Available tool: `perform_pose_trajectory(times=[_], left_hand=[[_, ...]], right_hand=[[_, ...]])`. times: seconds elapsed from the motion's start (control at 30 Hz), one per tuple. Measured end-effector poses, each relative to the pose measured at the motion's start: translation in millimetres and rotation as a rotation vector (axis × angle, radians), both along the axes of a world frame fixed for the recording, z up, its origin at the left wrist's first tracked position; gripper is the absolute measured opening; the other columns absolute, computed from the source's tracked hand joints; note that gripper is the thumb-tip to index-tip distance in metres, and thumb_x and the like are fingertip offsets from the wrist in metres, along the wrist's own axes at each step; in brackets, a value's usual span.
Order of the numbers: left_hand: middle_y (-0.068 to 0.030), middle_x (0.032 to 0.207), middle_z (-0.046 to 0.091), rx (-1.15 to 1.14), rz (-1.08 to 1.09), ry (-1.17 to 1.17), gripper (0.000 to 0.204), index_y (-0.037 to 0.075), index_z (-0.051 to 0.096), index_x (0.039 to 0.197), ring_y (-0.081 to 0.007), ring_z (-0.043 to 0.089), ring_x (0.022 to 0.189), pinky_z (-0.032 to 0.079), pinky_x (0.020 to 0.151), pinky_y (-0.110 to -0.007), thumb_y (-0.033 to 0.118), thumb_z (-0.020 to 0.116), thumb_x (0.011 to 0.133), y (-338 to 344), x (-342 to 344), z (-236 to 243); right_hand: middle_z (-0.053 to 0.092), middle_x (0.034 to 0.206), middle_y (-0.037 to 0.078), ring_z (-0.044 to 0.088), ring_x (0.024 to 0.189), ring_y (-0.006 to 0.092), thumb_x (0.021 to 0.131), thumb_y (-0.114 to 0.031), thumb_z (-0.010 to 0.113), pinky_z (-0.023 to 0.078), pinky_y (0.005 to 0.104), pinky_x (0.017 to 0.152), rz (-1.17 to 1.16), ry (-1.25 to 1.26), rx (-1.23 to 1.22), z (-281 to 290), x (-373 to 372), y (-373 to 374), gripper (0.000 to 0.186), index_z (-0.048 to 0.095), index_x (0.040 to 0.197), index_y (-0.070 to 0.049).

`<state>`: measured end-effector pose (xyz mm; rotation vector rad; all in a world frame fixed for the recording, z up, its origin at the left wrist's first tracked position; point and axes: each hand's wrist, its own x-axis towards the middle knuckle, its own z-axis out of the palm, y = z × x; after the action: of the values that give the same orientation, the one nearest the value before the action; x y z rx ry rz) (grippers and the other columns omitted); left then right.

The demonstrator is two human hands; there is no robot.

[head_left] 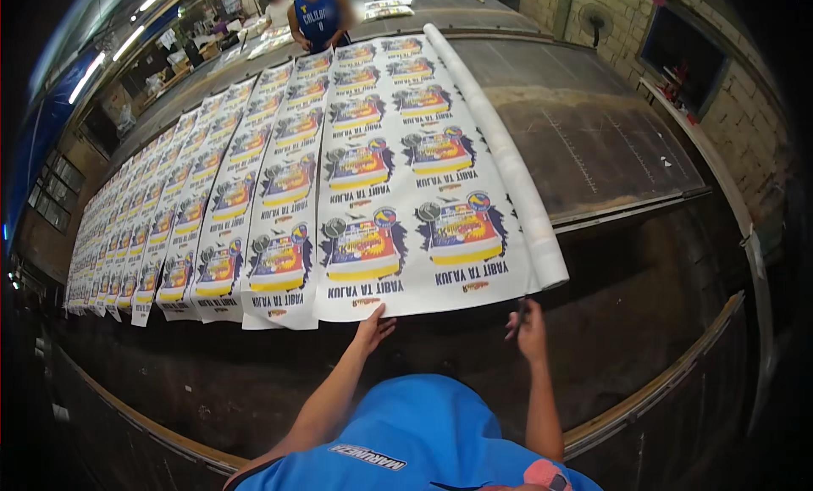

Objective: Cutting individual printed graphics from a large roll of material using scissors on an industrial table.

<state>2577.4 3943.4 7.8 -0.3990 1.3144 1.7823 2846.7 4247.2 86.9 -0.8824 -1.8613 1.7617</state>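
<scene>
A white sheet (398,186) printed with rows of colourful logos lies across the long table, its near edge hanging over the table's edge. My left hand (373,328) pinches that near edge, thumb on top. The unrolled sheet runs into a long white roll (500,152) along its right side. Just below the roll's near end, my right hand (528,330) is closed around a small dark tool (521,313). The tool's tip is close to the sheet's edge; its exact kind is too small to tell.
More printed sheets (203,194) overlap in strips to the left. A person in a blue sleeveless shirt (319,18) stands at the table's far side. Right of the roll is the dark tabletop (584,144). A wooden-edged table (660,381) stands behind me, and a fan (596,21) hangs on the wall.
</scene>
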Motion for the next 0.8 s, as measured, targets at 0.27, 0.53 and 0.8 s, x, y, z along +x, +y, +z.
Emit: perform_pose_trajectory(times=[0.27,0.53,0.8], left_hand=[[0.0009,0.072,0.057,-0.005,-0.199,0.129,0.024,0.011,0.058,0.101,-0.0097,0.055,0.065,0.051,0.067,-0.028,0.033,0.067,0.096,-5.0,-22.1,3.4],[-0.0014,0.07,0.056,-0.008,-0.31,0.307,0.028,0.007,0.057,0.094,-0.0096,0.051,0.058,0.047,0.058,-0.026,0.034,0.064,0.098,-13.3,-23.8,12.8],[-0.0018,0.07,0.058,-0.038,-0.395,0.326,0.029,0.006,0.06,0.092,-0.0092,0.052,0.057,0.045,0.053,-0.025,0.034,0.065,0.098,-20.1,-35.7,34.1]], right_hand=[[0.061,0.077,0.007,0.063,0.06,0.0189,0.103,-0.044,0.048,0.054,0.0336,0.057,0.513,-0.24,-0.723,-13.8,-48.1,-137.0,0.041,0.047,0.13,-0.014],[0.059,0.07,0.003,0.058,0.049,0.0129,0.099,-0.04,0.061,0.045,0.0251,0.04,0.271,-0.141,-0.528,-8.5,-120.8,-157.6,0.055,0.041,0.143,-0.014],[0.057,0.067,0.003,0.055,0.045,0.0123,0.102,-0.023,0.055,0.04,0.0247,0.037,0.279,-0.164,-0.427,-16.1,-161.6,-130.4,0.048,0.04,0.148,-0.018]])
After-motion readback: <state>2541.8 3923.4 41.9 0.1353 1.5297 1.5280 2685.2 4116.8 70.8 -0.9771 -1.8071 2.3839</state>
